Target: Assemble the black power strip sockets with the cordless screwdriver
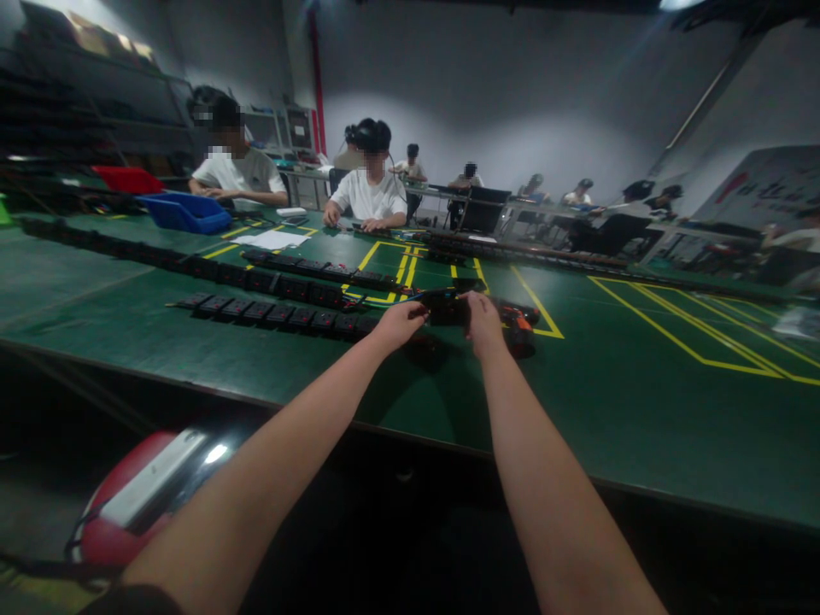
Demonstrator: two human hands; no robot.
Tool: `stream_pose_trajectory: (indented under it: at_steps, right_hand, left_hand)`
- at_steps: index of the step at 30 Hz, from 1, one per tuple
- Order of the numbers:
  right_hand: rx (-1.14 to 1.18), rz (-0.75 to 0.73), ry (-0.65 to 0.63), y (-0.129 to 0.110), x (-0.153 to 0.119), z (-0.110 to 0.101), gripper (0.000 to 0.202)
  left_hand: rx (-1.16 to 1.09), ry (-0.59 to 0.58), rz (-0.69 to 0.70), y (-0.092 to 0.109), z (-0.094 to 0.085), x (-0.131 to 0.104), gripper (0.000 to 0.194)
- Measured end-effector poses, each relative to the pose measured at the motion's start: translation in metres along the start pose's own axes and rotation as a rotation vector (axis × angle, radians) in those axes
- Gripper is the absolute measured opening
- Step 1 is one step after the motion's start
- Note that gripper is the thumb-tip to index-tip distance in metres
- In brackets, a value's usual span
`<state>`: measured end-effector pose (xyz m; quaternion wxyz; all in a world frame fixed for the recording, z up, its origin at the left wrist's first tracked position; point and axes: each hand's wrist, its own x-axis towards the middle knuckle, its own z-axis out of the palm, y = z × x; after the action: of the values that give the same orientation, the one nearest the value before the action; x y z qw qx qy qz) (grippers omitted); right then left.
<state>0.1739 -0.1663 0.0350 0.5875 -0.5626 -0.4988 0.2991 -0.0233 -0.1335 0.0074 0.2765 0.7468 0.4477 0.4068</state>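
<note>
My left hand [403,320] is closed with its fingertips together at the left side of a dark part [447,307], near some thin wires. My right hand [483,320] is closed in a pinch at the part's right side. What either set of fingers grips is too dark and small to make out. Left of my hands lies a black segmented strip [275,314] with small red marks, like a socket strip. Close to the right of my right hand lies a black-and-orange tool [522,325], partly hidden by it.
More black strips [160,259] lie across the green table [307,371], marked with yellow tape [679,342]. A blue bin [183,213], a red bin [128,179] and white papers [272,240] are at the back left. A person [371,192] works opposite; several others sit behind.
</note>
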Motion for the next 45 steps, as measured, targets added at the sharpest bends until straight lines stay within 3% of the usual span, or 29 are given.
stream_pose_trajectory:
  at_steps: [8, 20, 27, 32, 36, 42, 45]
  right_hand:
    - [0.115, -0.001, -0.032, 0.004, -0.001, 0.008, 0.048]
    - [0.184, 0.053, -0.133, -0.001, -0.003, 0.005, 0.046]
    - [0.231, 0.001, -0.043, 0.001, 0.002, 0.003, 0.048]
    - [0.269, -0.037, -0.005, 0.003, 0.004, 0.001, 0.050]
    - [0.306, -0.061, 0.012, 0.002, 0.003, 0.001, 0.052]
    - [0.299, -0.073, -0.002, 0.000, 0.000, 0.000, 0.051]
    - [0.283, -0.080, -0.015, 0.001, 0.001, 0.000, 0.050]
  left_hand:
    - [-0.213, -0.026, -0.110, -0.005, 0.007, 0.007, 0.017]
    - [-0.038, 0.008, 0.003, -0.004, 0.001, 0.004, 0.025]
    - [-0.134, 0.014, -0.020, 0.007, -0.006, -0.004, 0.020]
    - [-0.581, -0.154, -0.270, 0.013, -0.008, -0.006, 0.033]
    - [-0.836, -0.299, -0.373, 0.020, -0.013, -0.010, 0.038]
    - [-1.023, -0.458, -0.454, 0.024, -0.020, -0.016, 0.040]
    - [-1.031, -0.481, -0.459, 0.022, -0.020, -0.016, 0.038]
